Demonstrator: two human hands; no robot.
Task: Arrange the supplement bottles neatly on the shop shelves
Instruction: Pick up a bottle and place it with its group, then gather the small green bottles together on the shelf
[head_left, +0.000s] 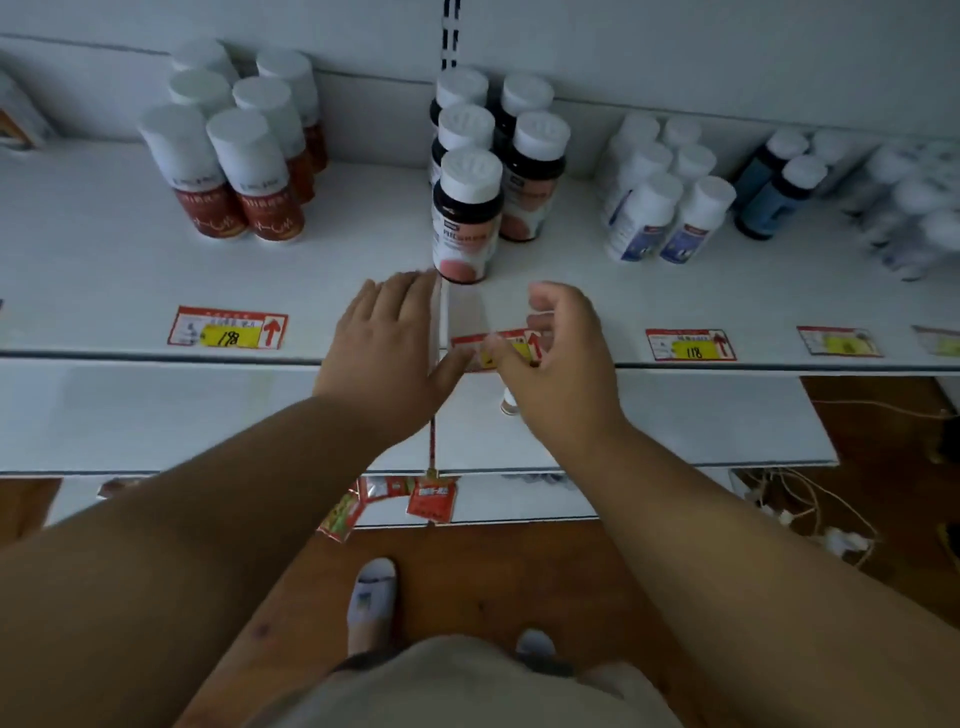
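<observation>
Groups of white-capped supplement bottles stand on the white shelf (104, 270): red-labelled ones (249, 176) at left, dark ones with pink labels (467, 218) in the middle, white ones with blue labels (665, 208) at right, dark blue ones (779, 182) further right. My left hand (389, 348) lies flat on the shelf's front, fingers straight, just left of the front pink-labelled bottle. My right hand (561, 358) hovers over the shelf edge with loosely curled fingers, its fingertips at a red and yellow price tag (493, 348). Neither hand holds a bottle.
More price tags (228, 327) (691, 344) line the shelf front. A lower shelf (156, 415) juts out below, with a small bottle cap (510, 402) showing under my right hand. Red packets (431, 499) hang lower down. Cables (810, 514) lie on the wooden floor at right.
</observation>
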